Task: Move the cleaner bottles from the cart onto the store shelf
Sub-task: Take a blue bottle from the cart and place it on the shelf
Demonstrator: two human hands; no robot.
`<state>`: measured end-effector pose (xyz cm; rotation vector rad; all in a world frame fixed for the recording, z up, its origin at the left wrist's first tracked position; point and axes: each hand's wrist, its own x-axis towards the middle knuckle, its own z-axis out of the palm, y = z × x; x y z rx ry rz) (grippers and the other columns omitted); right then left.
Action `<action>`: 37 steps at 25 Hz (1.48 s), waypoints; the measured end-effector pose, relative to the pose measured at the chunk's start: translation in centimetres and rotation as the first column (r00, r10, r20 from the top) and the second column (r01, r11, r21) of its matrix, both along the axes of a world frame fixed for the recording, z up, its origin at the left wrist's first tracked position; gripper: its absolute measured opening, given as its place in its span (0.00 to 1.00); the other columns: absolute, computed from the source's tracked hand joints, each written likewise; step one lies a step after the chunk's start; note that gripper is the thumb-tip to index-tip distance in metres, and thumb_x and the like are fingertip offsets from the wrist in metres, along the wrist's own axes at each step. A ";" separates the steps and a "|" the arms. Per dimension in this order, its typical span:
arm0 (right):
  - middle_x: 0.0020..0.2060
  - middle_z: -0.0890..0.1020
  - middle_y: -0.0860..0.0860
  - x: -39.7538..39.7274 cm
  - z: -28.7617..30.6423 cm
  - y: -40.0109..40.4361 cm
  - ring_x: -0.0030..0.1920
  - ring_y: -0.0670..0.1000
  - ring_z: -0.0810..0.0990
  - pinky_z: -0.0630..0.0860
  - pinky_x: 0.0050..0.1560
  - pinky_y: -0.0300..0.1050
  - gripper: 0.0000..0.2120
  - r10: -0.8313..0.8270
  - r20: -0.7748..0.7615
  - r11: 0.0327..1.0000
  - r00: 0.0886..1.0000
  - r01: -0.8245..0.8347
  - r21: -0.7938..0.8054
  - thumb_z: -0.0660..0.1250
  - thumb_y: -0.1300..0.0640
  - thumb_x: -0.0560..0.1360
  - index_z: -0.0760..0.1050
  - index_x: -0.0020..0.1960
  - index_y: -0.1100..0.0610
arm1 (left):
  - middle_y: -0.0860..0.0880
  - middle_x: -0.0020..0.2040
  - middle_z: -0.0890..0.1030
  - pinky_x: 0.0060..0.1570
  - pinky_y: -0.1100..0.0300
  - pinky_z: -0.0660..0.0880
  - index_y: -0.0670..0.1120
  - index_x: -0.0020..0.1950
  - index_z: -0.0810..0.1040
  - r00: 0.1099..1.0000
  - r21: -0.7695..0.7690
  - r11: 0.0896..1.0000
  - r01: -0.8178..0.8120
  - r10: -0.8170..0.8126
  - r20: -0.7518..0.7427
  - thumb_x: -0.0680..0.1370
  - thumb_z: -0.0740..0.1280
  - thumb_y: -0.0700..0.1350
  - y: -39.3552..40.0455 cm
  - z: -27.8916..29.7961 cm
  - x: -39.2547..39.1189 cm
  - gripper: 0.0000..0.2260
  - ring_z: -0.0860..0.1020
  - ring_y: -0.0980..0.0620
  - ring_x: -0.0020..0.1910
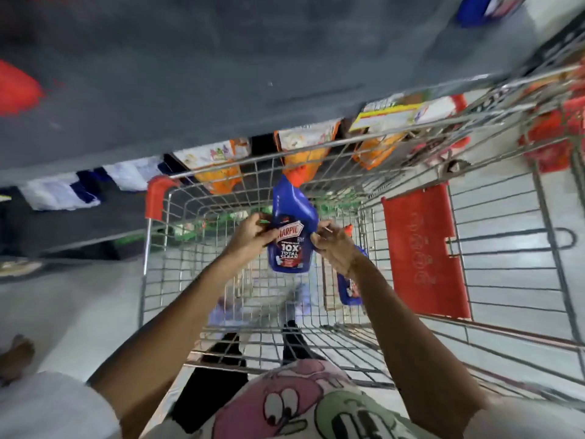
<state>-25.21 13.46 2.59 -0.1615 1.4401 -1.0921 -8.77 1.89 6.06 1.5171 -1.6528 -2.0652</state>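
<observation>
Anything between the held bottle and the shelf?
Only the cart's front rim. Both hands, left and right, hold the bottle above the basket; the shelf lies just beyond that rim.

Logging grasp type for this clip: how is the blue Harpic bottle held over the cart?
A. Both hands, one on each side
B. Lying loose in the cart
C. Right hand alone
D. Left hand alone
A: the left hand and right hand flank the Harpic bottle above the cart.
</observation>
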 end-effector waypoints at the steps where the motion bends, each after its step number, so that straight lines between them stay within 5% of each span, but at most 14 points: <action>1: 0.41 0.82 0.43 0.1 1.7 -0.7 0.42 0.41 0.79 0.77 0.42 0.34 0.16 0.000 -0.018 0.994 1.000 -0.002 -0.110 0.60 0.72 0.74 0.72 0.44 0.51 | 0.46 0.48 0.79 0.48 0.62 0.77 0.39 0.58 0.70 0.998 -0.031 0.999 -0.021 0.020 -0.059 0.73 0.65 0.32 -0.9 1.9 0.5 0.14 0.80 0.54 0.46; 4: 0.38 0.85 0.44 0.7 7.1 -3.5 0.41 0.41 0.81 0.78 0.42 0.36 0.12 -0.001 -0.079 0.938 0.997 -0.026 -0.347 0.69 0.70 0.67 0.72 0.46 0.58 | 0.47 0.50 0.81 0.53 0.57 0.76 0.47 0.54 0.74 0.979 -0.113 0.993 -0.039 0.015 -0.202 0.72 0.66 0.32 -3.3 8.0 1.7 0.14 0.80 0.55 0.48; 7: 0.41 0.85 0.45 0.6 12.4 -6.4 0.44 0.45 0.81 0.79 0.45 0.40 0.20 0.026 -0.101 0.871 0.995 -0.072 -0.487 0.79 0.59 0.58 0.77 0.47 0.55 | 0.47 0.51 0.81 0.49 0.66 0.77 0.44 0.58 0.74 0.968 -0.226 0.974 -0.032 -0.025 -0.249 0.73 0.66 0.32 -5.4 13.1 2.7 0.15 0.81 0.61 0.44; 11: 0.43 0.86 0.45 1.0 18.9 -11.1 0.47 0.45 0.82 0.79 0.47 0.40 0.24 0.041 -0.193 0.780 0.980 -0.152 -0.607 0.80 0.51 0.56 0.80 0.50 0.51 | 0.49 0.52 0.80 0.44 0.72 0.77 0.45 0.58 0.73 0.942 -0.351 0.932 -0.095 -0.030 -0.333 0.73 0.66 0.32 -9.0 18.8 4.0 0.15 0.80 0.67 0.40; 17: 0.41 0.86 0.43 1.4 24.6 -18.1 0.45 0.41 0.82 0.79 0.46 0.37 0.18 -0.048 -0.346 0.727 0.937 -0.205 -0.656 0.67 0.69 0.65 0.76 0.52 0.55 | 0.45 0.54 0.80 0.49 0.68 0.76 0.44 0.57 0.73 0.916 -0.492 0.842 -0.220 0.006 -0.401 0.74 0.66 0.33 -14.3 23.9 4.2 0.14 0.80 0.62 0.43; 27: 0.42 0.86 0.41 3.5 25.4 -25.6 0.47 0.41 0.82 0.79 0.48 0.36 0.23 0.012 -0.418 0.756 0.908 -0.281 -0.590 0.63 0.74 0.72 0.68 0.66 0.65 | 0.41 0.58 0.79 0.58 0.52 0.74 0.40 0.62 0.72 0.903 -0.508 0.794 -0.336 0.119 -0.412 0.75 0.64 0.34 -19.8 23.5 5.8 0.16 0.77 0.48 0.55; 30: 0.44 0.85 0.43 3.8 24.5 -25.8 0.46 0.39 0.81 0.78 0.46 0.32 0.23 0.044 -0.456 0.793 0.889 -0.309 -0.526 0.63 0.73 0.72 0.68 0.66 0.63 | 0.43 0.60 0.78 0.56 0.60 0.74 0.41 0.63 0.71 0.924 -0.534 0.780 -0.326 0.145 -0.353 0.76 0.64 0.36 -19.2 22.1 6.1 0.16 0.76 0.48 0.60; 34: 0.58 0.79 0.54 4.1 25.2 -25.1 0.57 0.48 0.78 0.78 0.55 0.39 0.24 0.083 -0.487 0.789 0.870 -0.355 -0.501 0.66 0.69 0.72 0.69 0.66 0.58 | 0.50 0.59 0.75 0.47 0.76 0.73 0.41 0.66 0.68 0.926 -0.585 0.738 -0.337 0.149 -0.346 0.77 0.64 0.44 -18.0 21.9 6.3 0.18 0.75 0.54 0.58; 37: 0.53 0.82 0.53 3.7 26.0 -22.2 0.55 0.47 0.80 0.78 0.54 0.38 0.19 -0.072 -0.426 0.789 0.902 -0.210 -0.577 0.67 0.70 0.70 0.74 0.59 0.57 | 0.49 0.56 0.77 0.49 0.73 0.73 0.44 0.61 0.73 0.802 -0.584 0.555 -0.592 0.338 -0.493 0.75 0.67 0.46 -14.5 21.0 6.1 0.15 0.76 0.60 0.52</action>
